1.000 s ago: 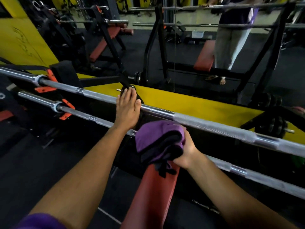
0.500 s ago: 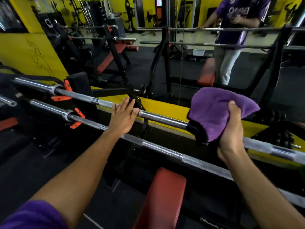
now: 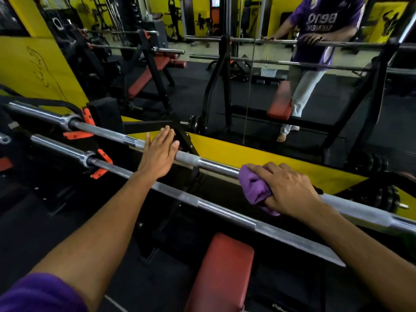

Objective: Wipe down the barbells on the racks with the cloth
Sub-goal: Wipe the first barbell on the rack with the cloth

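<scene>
Now, from where I stand, two barbells lie across the rack, one higher and farther, one lower and nearer, both running from the orange clips (image 3: 86, 122) at the left down toward the right. The person's left hand (image 3: 159, 154) lies flat, fingers straight and together, on the upper barbell (image 3: 216, 165) just right of its ringed section, seemingly steadying it rather than gripping. Further right, the right hand (image 3: 286, 188) is curled over the purple cloth (image 3: 254, 190), bunching it round that same upper bar at the edge of its knurled stretch. The lower barbell (image 3: 225, 212) runs bare beneath both arms, and a red bench pad (image 3: 220, 271) sits below it.

I judge the wiping of the upper bar to be just under way: the cloth is seated on it. The next move, I would guess, calls for sliding the wrapped cloth along the shaft with firm pressure while the flat hand keeps the bar from rolling in its hooks. The lower bar looks not yet attended to.
</scene>
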Demonstrator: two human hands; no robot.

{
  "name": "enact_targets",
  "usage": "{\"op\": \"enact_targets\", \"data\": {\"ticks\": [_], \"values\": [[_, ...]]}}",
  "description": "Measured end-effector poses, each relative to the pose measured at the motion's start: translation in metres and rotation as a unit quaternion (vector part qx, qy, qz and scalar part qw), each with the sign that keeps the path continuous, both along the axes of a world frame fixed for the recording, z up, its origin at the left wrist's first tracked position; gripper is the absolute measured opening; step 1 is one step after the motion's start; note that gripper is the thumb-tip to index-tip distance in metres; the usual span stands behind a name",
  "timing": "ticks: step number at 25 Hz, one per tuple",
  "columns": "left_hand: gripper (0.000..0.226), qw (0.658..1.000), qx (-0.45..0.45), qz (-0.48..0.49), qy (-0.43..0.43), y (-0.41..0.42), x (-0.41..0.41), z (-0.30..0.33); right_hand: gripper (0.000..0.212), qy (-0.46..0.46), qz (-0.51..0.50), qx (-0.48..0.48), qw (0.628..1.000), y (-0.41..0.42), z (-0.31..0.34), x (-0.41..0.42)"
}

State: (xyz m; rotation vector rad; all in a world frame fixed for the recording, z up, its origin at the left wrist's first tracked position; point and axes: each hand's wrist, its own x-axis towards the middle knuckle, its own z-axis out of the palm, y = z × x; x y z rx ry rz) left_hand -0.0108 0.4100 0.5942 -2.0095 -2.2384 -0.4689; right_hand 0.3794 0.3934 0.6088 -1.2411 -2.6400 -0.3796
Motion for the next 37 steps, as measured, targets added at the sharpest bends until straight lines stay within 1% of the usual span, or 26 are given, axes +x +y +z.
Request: {"op": "enact_targets", "data": {"ticks": [2,4,7,11,13,15,17,20,22,24,26,29,31,32,34,37], "values": [[0.068,1.000,0.002,0.007,0.002,0.008,-0.013,0.003,0.087,-0.027,0.010,0.021,0.999,0.004,0.001,-0.005],[0.075,1.000,0.016,-0.003,0.011,0.014,-0.018,0.000,0.086,-0.052,0.012,0.012,0.998,0.008,0.007,-0.019],[0.078,1.000,0.020,-0.011,0.009,0.015,-0.017,-0.004,0.074,-0.053,0.026,-0.052,0.997,0.018,0.022,-0.072],[0.080,1.000,0.029,-0.010,-0.007,0.014,-0.020,-0.003,0.051,-0.005,0.048,-0.123,0.991,0.038,0.029,-0.167],[0.079,0.999,0.031,-0.009,-0.016,0.012,-0.020,-0.003,0.049,0.000,0.056,-0.129,0.990,0.040,0.031,-0.185],[0.075,0.999,0.033,-0.006,-0.024,0.011,-0.019,-0.004,0.055,0.004,0.067,-0.114,0.991,0.036,0.028,-0.168],[0.074,0.999,0.038,-0.003,-0.026,0.011,-0.019,-0.007,0.064,-0.001,0.071,-0.113,0.991,0.032,0.023,-0.122],[0.073,0.999,0.042,0.003,-0.019,0.016,-0.020,-0.012,0.065,0.028,0.083,-0.074,0.993,0.019,0.020,-0.047],[0.071,0.998,0.053,0.010,-0.014,0.018,-0.020,-0.015,0.066,0.016,0.071,-0.072,0.995,0.016,0.021,-0.025],[0.071,0.998,0.062,0.009,-0.011,0.019,-0.019,-0.016,0.060,-0.009,0.059,-0.102,0.993,0.020,0.026,-0.042],[0.071,0.997,0.071,0.005,-0.015,0.020,-0.020,-0.015,0.054,-0.012,0.060,-0.105,0.993,0.028,0.026,-0.084],[0.075,0.997,0.072,0.005,-0.022,0.017,-0.018,-0.012,0.053,-0.004,0.069,-0.114,0.991,0.041,0.024,-0.164],[0.079,0.998,0.059,0.006,-0.030,0.014,-0.016,-0.009,0.053,0.002,0.076,-0.120,0.990,0.044,0.025,-0.195],[0.081,0.998,0.056,0.006,-0.034,0.014,-0.016,-0.007,0.056,0.010,0.084,-0.115,0.990,0.043,0.026,-0.198],[0.080,0.997,0.060,0.004,-0.038,0.012,-0.015,-0.007,0.066,0.019,0.099,-0.103,0.990,0.039,0.026,-0.177],[0.071,0.997,0.064,0.007,-0.037,0.015,-0.017,-0.012,0.077,0.010,0.086,-0.122,0.989,0.033,0.021,-0.107]]}}
